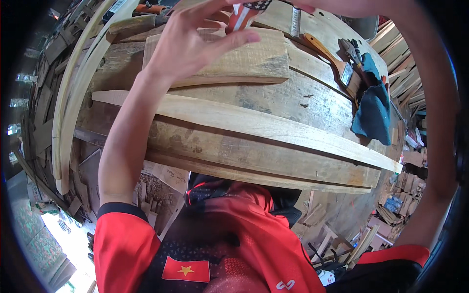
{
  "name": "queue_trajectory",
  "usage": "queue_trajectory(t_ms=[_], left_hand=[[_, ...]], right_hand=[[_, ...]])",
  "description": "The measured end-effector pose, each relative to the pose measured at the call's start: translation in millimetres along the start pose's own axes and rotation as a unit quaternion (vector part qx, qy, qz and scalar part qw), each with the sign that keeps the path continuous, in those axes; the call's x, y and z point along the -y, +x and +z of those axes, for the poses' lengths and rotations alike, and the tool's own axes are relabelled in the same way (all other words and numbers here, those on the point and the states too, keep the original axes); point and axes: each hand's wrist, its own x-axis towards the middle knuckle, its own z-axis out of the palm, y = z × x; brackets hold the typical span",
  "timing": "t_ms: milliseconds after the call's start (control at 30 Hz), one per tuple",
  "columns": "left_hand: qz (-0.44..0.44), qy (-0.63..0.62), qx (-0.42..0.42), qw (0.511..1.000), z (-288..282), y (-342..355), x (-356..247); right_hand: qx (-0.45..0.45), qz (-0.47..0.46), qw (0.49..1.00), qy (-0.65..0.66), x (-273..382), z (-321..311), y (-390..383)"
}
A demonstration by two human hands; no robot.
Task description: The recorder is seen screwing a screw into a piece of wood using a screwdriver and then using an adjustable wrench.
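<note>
My left hand [183, 49] is raised over the workbench near the top edge, thumb stretched to the right and apart from the fingers. Some of its fingertips run out of the picture. In the gap between thumb and fingers shows an orange-and-white object [238, 19] with a dark starry patch; I see no grip on it. My right hand [337, 5] is at the top edge, mostly cut off, its fingers largely hidden. Below the hands lie a wide wooden board [244, 61] and a long tapered wooden strip [264, 122].
Right of the board lie a metal ruler [295, 22], a paintbrush [332, 56], pliers [349, 49] and a blue-green cloth [371, 115]. A wooden-handled tool [132, 25] lies at the back left. Curved wooden strips [73, 112] stand along the left; wood scraps cover the floor.
</note>
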Motion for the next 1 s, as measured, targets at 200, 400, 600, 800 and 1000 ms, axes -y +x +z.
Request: queue_trajectory(t_ms=[200,400,600,800,1000], left_hand=[[0.042,0.017,0.036,0.998,-3.0,4.5,9.9],[0.094,0.021,-0.074,0.993,2.5,-1.0,0.8],[0.087,0.06,0.024,0.994,-2.6,8.6,9.5],[0.063,0.028,-0.04,0.997,2.3,6.1,1.0],[0.07,0.038,0.031,0.996,-3.1,13.6,-6.5]], right_hand=[[-0.037,-0.09,0.995,-0.033,-31.0,11.2,6.2],[-0.08,-0.157,0.983,-0.054,-20.7,20.2,15.8],[0.059,-0.063,0.996,0.012,-17.0,-3.7,1.0],[-0.068,-0.331,0.939,0.065,-32.3,6.8,-2.2],[0.178,0.087,0.977,-0.075,19.4,-19.9,-11.5]])
